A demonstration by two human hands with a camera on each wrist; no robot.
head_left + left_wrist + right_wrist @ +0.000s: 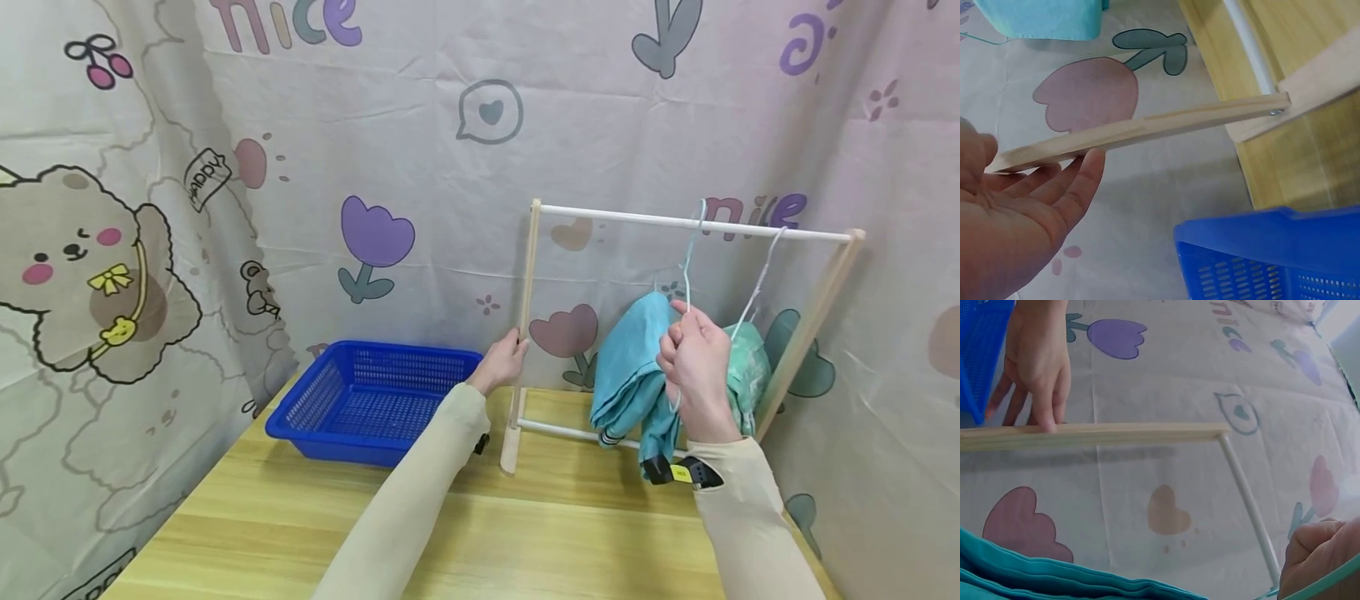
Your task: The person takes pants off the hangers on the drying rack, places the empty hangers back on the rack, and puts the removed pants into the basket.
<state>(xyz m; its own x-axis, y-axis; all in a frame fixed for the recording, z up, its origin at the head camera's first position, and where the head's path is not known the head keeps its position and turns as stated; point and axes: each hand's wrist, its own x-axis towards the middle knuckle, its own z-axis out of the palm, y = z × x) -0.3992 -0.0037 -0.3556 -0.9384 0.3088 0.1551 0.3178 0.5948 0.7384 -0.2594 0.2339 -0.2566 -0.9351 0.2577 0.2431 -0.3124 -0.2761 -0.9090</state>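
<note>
A small wooden clothes rack [527, 292] with white rails stands on the table. My left hand [501, 364] holds its left post, the thumb on one side and the fingers on the other. My right hand [699, 367] grips a light-blue wire hanger [687, 279] below its hook, which reaches the top rail [637, 218]. Folded blue cloth [630, 367] hangs beside this hand; in the right wrist view the blue cloth [1054, 581] lies along the bottom edge. A white hanger [763, 275] with a green garment [750, 358] hangs at the right, partly behind my right hand.
A blue plastic basket [337, 454] with perforated sides sits left of the rack, close to my left forearm. The wooden table [525, 542] runs back to a printed curtain [442, 167]. Low down, a second white rail [562, 429] joins the rack's posts.
</note>
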